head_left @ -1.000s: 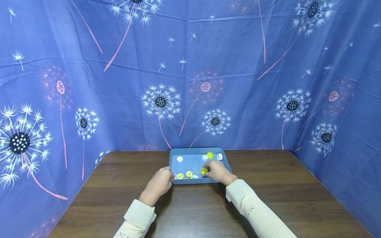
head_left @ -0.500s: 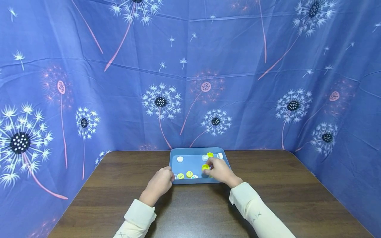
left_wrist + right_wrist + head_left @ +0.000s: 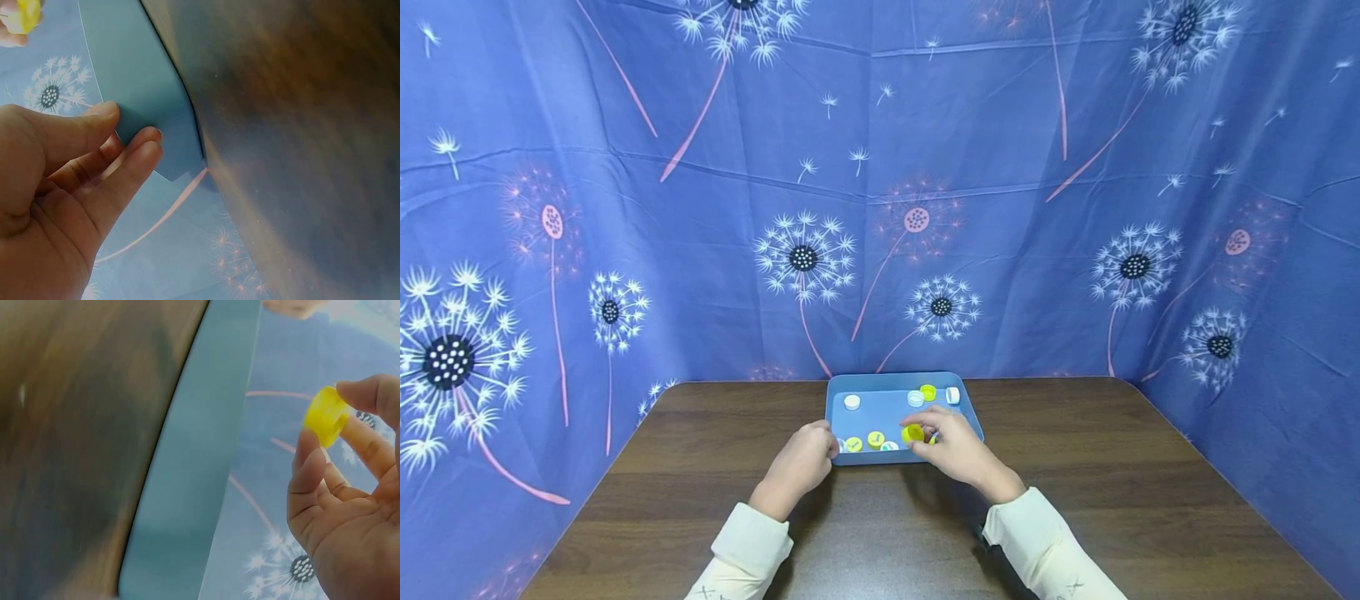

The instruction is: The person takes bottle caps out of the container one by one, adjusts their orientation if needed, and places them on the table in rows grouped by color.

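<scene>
My left hand (image 3: 802, 458) pinches the wall of a shallow blue tray (image 3: 865, 382) at its near left corner; in the left wrist view the thumb lies on one side of the wall and fingers on the other. Above the tray's near right part, my right hand (image 3: 958, 448) holds a yellow bottle cap (image 3: 913, 433) between thumb and fingertips. In the right wrist view this yellow cap (image 3: 325, 417) is tilted, a little above the tray wall (image 3: 187, 456). A bit of yellow shows behind the right fingers, partly hidden.
Yellow caps (image 3: 876, 439) and a white cap (image 3: 889, 447) lie along the tray's near side. Farther back are a white cap (image 3: 852, 402), a clear-white cap (image 3: 915, 398), a yellow cap (image 3: 928, 392) and a white cap on edge (image 3: 952, 395). A patterned blue cloth (image 3: 880, 250) hangs behind the brown table (image 3: 737, 417).
The right hand has raised the yellow cap from the tray, then come back nearer and opened out somewhat, with the cap turned. The left hand stays on the tray's corner.
</scene>
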{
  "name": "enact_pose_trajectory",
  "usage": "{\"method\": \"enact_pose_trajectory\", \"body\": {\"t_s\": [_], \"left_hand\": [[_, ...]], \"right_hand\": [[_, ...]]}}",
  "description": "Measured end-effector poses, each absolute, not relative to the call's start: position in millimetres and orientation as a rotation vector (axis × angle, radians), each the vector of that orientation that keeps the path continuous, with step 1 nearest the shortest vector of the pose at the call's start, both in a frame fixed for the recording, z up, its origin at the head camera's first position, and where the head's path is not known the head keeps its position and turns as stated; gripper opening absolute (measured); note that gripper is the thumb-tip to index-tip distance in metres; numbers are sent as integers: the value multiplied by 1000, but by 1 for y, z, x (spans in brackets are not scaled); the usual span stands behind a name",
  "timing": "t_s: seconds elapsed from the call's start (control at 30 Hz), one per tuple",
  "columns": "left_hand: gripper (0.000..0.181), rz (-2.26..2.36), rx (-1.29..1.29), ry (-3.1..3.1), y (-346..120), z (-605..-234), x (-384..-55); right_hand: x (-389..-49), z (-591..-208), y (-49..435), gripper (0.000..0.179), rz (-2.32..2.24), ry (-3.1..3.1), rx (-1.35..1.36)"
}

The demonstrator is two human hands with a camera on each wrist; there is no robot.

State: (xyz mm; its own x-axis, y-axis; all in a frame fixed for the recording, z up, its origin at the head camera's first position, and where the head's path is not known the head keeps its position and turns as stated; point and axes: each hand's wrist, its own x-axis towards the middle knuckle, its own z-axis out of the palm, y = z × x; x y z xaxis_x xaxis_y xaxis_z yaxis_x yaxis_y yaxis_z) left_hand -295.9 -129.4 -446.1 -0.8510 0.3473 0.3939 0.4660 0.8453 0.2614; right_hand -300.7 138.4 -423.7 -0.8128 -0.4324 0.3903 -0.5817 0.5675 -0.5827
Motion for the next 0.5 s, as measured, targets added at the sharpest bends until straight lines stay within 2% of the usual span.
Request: {"method": "enact_pose_trajectory", "body": {"t_s": [0.33,0.5], "left_hand": [[34,-518,-611,-2692,-130,-446,-294],[29,-522,-615,-2690,-130,-446,-294]], "right_hand": [[-278,-429,127,21,1284,-2627,922],[-273,-437,125,30,1325,-2670,1033]]}}
